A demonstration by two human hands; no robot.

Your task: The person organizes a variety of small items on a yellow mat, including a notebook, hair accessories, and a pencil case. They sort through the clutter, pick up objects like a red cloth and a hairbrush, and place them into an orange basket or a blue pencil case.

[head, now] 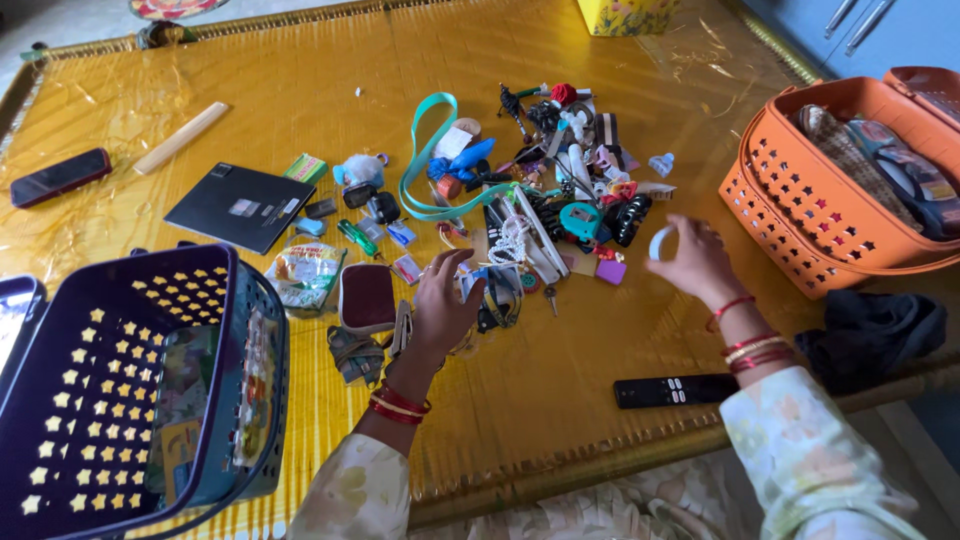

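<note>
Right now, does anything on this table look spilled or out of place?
Yes. A jumble of small items lies heaped mid-table rather than in the orange basket or purple basket. The left hand rests at the heap's edge; the right hand holds a small white ring.

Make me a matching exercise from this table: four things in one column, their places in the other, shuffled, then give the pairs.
Things:
1. orange basket
2. purple basket
3. black remote
4. dark phone

Places:
A. near table edge, by the right hand
B. far left of the table
C. right side, holding folded items
D. near left corner, on its side

Pairs: 1-C, 2-D, 3-A, 4-B
</note>
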